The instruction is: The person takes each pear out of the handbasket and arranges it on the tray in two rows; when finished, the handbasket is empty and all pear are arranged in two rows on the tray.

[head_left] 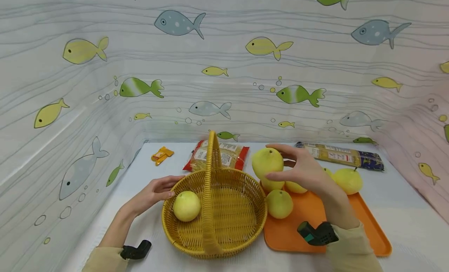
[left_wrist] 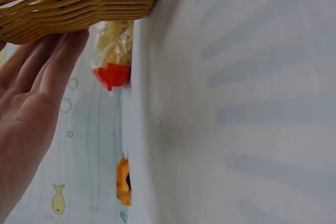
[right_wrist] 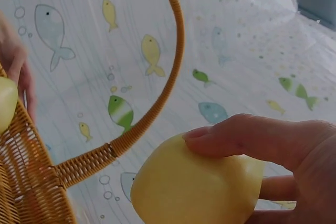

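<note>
My right hand [head_left: 305, 170] grips a pale yellow pear [head_left: 265, 163] between thumb and fingers, raised just beyond the right rim of a woven basket [head_left: 233, 209]. Close up in the right wrist view, the thumb lies across the top of this pear [right_wrist: 194, 187]. My left hand [head_left: 159, 192] rests at the basket's left side; in the left wrist view its fairly straight fingers [left_wrist: 50, 66] reach against the outer wall, tips partly hidden. Inside the basket, at its left, sits another pear [head_left: 187, 206].
An orange tray [head_left: 298, 237] carries several more pears [head_left: 279, 204], partly behind my right arm. The basket's tall handle [head_left: 208, 186] arches up across its middle. Behind stand a red-edged clear food packet [head_left: 224, 157], a long noodle packet [head_left: 342, 155] and small orange wrapped snacks [head_left: 162, 155].
</note>
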A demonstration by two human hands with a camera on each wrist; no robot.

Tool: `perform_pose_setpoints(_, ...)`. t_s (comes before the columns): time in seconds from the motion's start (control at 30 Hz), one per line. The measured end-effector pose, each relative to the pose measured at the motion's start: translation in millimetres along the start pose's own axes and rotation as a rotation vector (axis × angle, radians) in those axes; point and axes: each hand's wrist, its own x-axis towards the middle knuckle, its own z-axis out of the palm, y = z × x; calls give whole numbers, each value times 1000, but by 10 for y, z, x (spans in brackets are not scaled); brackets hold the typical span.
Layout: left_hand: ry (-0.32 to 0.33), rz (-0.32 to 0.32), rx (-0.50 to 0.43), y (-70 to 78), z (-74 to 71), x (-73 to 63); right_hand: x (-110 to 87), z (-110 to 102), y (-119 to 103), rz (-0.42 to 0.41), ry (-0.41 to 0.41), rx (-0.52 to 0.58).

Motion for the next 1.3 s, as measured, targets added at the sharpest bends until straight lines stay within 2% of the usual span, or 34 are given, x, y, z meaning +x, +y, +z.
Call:
perform_pose_setpoints(0.17,-4,2,0,-6,15,-5,-87,-146,83,-6,14,-13)
perform_pose_setpoints(0.43,-3,1,6,-1,20,14,-241,-345,194,-28,34,-143)
perform_pose_setpoints(0.77,-9,6,-11,-27,27,29,-445,-478,380,18,52,-126)
perform_pose_setpoints(0.93,-6,6,-3,-19,23,25,-543,-535,493,21,96,-137)
perform_pose_setpoints(1.13,-14,24,-2,-22,8,20,-588,-591,588,34,99,-158)
perform_pose_setpoints(1.3,-15,13,-8,-22,6,22,-613,-610,681,82,90,-168)
